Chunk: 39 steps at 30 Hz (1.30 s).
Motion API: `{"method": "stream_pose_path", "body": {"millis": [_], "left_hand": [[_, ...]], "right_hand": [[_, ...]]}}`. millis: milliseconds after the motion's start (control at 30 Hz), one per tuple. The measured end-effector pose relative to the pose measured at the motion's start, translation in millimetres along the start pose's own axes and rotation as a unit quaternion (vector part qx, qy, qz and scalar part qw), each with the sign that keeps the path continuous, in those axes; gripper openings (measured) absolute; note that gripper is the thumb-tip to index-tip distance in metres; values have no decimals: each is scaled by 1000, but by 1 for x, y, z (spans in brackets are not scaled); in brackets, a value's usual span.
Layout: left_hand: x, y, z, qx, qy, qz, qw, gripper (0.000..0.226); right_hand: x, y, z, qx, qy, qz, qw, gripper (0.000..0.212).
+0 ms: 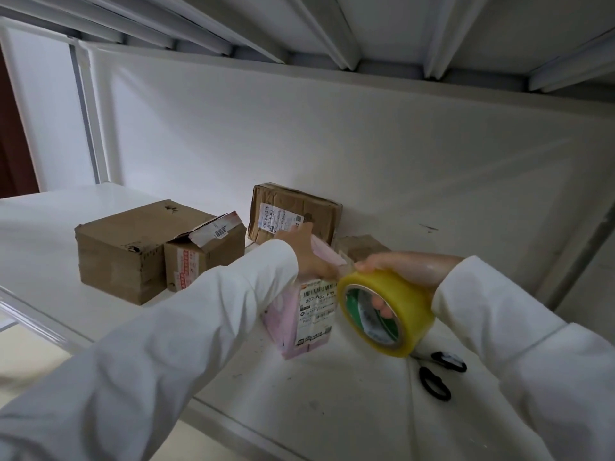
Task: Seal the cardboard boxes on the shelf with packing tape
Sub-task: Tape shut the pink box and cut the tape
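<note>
Gripping the tape roll (386, 311) in the right hand (399, 266) while the left hand (307, 252) lies flat-fingered on the pink box (299, 327), the strip may skew if that box slides.

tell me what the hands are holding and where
The right hand grips the tape roll, fingers through its core. The left hand rests along the pink box top.

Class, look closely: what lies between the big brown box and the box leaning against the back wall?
In the head view, a smaller torn-open labelled box.
</note>
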<state>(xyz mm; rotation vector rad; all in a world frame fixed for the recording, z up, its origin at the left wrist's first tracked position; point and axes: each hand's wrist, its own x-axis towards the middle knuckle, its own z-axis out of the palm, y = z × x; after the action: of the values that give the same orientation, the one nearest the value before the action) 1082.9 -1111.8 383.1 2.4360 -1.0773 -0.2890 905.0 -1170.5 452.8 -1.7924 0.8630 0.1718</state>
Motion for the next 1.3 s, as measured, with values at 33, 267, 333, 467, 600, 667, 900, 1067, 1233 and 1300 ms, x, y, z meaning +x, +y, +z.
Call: {"method": "stream_pose_path", "body": {"millis": [33,267,333,467,600,667,900,1067,1233,1300], "left_hand": [[0,1,0,6,-3,2,1000,131],[-2,0,-4,79,-31,19,996,105],[-3,0,-6,84,-35,17,996,109],[0,4,-6,145,-40,29,988,96],[1,9,-6,198,-50,25,979,94],[2,11,-7,204,-50,25,977,92],[6,15,-9,212,-79,17,974,104],[2,15,-7,194,-64,31,978,102],[6,4,1,194,-33,42,980,106],[2,5,2,198,-33,70,977,102]], "right_hand": [[-1,-2,-1,-6,1,-5,1000,39],[2,-5,-8,-32,1,6,999,39],[5,3,-3,-54,-1,17,998,35],[10,9,5,-51,-1,31,998,34],[13,9,10,-83,28,28,996,24],[16,10,13,-89,30,15,995,22],[28,20,17,-52,27,38,998,23],[20,20,6,-86,36,31,995,24],[17,20,-2,-109,46,35,992,25],[19,19,-4,-129,48,40,990,31]]}}
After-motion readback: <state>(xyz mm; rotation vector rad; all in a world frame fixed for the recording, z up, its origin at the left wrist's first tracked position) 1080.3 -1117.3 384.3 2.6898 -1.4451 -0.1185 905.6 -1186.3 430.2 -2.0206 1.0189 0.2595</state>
